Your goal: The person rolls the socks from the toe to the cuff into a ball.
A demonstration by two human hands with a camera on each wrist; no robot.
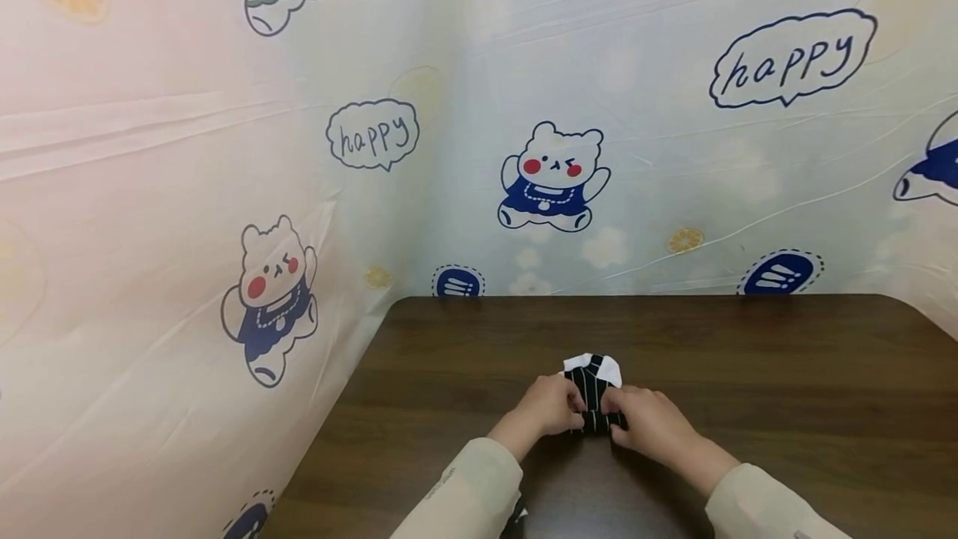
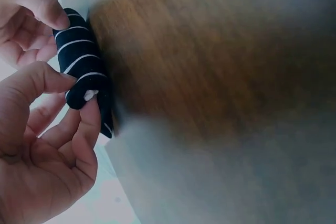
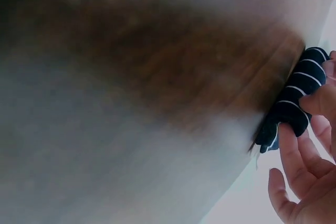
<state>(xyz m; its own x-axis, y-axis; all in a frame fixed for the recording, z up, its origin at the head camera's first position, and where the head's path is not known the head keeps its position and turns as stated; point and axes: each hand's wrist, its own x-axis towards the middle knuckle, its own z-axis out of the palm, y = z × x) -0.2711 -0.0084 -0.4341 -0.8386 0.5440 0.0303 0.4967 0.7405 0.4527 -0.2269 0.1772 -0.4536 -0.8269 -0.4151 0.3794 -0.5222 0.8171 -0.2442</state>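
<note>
A black sock [image 1: 591,389] with thin white stripes and white patches lies on the brown table [image 1: 748,373], its near end rolled up. My left hand [image 1: 550,406] pinches the left end of that roll between thumb and fingers. At the right end, my right hand [image 1: 647,418] pinches it the same way. The left wrist view shows the rolled sock [image 2: 81,56] end-on, the left thumb on top and a finger at the end, where a bit of white shows inside. In the right wrist view, the right hand [image 3: 310,177] has its thumb and fingers about the roll [image 3: 299,87].
A small black-and-white piece [image 1: 516,514], mostly hidden by the left sleeve [image 1: 471,489], lies near the front of the table. Behind and to the left hangs a pale curtain [image 1: 449,215] printed with cartoon bears, reaching the table's edges.
</note>
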